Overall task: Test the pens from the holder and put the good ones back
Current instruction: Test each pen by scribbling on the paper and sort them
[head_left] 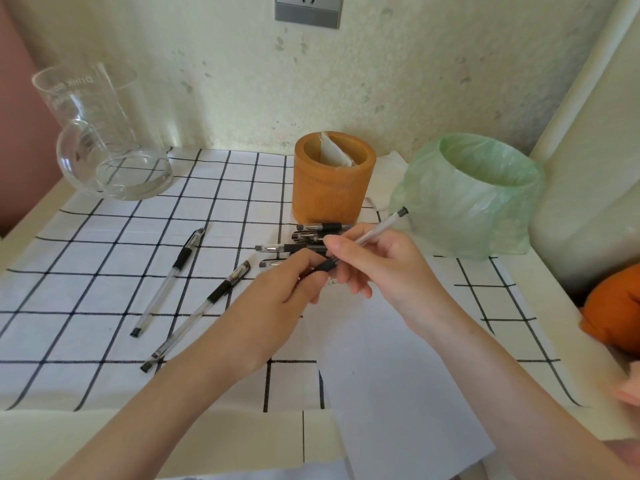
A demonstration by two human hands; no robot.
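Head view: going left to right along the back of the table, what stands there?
glass jug → wooden pen holder → bin lined with a green bag

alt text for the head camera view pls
A right hand and a left hand hold one clear pen above a white sheet of paper, the left fingers at its black grip. Beyond them are a small pile of pens and a brown pen holder; two more pens lie left on the checked cloth.
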